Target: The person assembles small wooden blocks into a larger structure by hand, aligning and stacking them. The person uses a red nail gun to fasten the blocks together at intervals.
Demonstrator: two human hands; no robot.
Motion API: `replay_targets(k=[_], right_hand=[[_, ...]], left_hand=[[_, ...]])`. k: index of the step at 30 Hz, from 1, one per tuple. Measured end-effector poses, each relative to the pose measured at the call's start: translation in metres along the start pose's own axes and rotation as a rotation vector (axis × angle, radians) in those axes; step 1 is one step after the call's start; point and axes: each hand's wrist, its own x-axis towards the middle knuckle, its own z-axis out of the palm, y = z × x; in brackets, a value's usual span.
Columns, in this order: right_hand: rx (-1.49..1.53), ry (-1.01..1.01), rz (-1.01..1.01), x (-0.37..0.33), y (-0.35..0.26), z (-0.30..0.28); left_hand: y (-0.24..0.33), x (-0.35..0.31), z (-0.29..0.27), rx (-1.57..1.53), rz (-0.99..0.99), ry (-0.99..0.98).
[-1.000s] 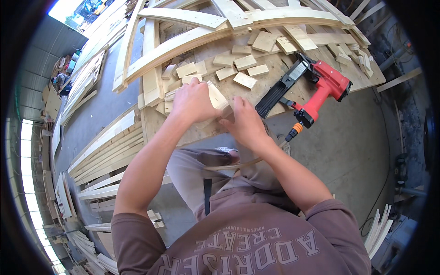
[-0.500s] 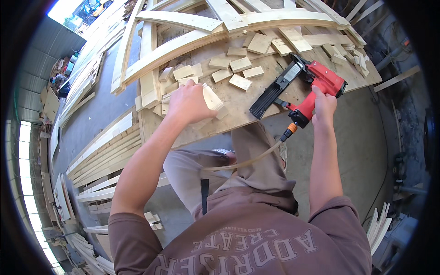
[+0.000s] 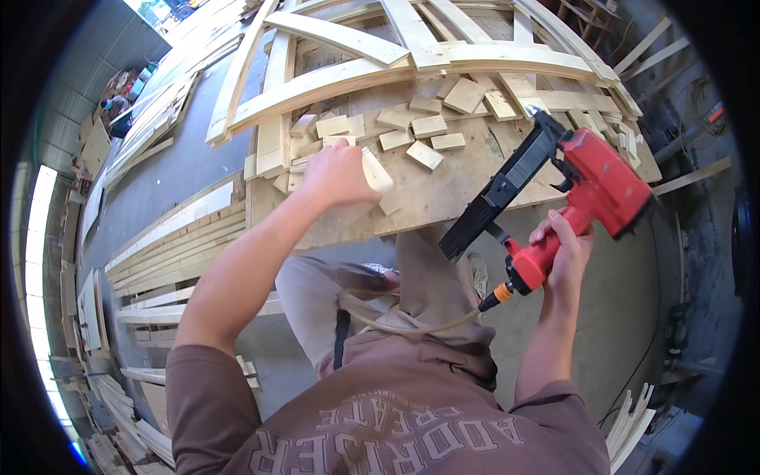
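Note:
My left hand (image 3: 336, 174) is closed on a small pale wooden block (image 3: 378, 172), held against the plywood worktop (image 3: 443, 194) near its front edge. My right hand (image 3: 562, 249) grips the handle of a red nail gun (image 3: 582, 198) with a long black magazine, lifted off the top and hanging in front of its edge. A tan air hose (image 3: 412, 324) runs from the gun's orange fitting across my lap. Several loose wooden blocks (image 3: 427, 127) lie scattered on the worktop beyond my left hand.
A curved wooden frame (image 3: 412, 59) of pale slats lies across the back of the worktop. Stacks of long timber strips (image 3: 170, 245) fill the floor to the left. More slats (image 3: 629, 423) lean at the lower right. Grey concrete floor (image 3: 633, 317) lies to the right.
My right hand left the block, took hold of the nail gun and lifted it off the worktop toward me. My left hand stayed on the block.

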Motion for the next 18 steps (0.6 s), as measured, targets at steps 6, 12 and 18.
replay_targets(k=[6,12,18], right_hand=[[0.039,-0.329,0.190,-0.030,-0.039,0.023],[-0.198,-0.466,0.164,-0.023,-0.045,0.025],[-0.592,-0.667,0.113,0.010,-0.104,0.017]], left_hand=[[-0.005,0.006,0.003,0.009,0.006,0.069],[0.003,0.006,0.004,-0.020,-0.027,0.093],[-0.033,0.033,-0.028,-0.374,-0.250,-0.204]])
